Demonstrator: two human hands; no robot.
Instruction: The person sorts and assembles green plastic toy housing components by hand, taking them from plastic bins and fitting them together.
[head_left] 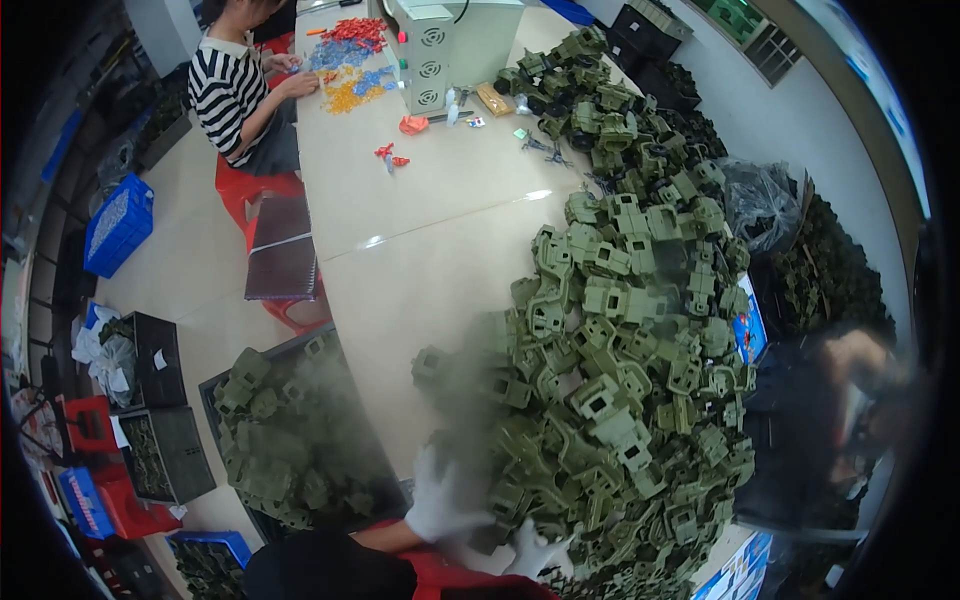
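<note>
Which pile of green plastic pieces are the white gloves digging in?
The big heap of olive-green plastic parts on the cream table, not the crate-load on the floor; both gloved hands, left and right, touch its near edge.

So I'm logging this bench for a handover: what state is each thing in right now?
Left hand: gloved in white, spread on the near edge of the green parts.
Right hand: gloved, fingers splayed at the pile's foot, blurred.
Green parts: loose heap on the table.
Table: bare in the middle.
Black crate: on the floor, heaped with green parts.
Colored pieces: spread out before a seated person.
</note>
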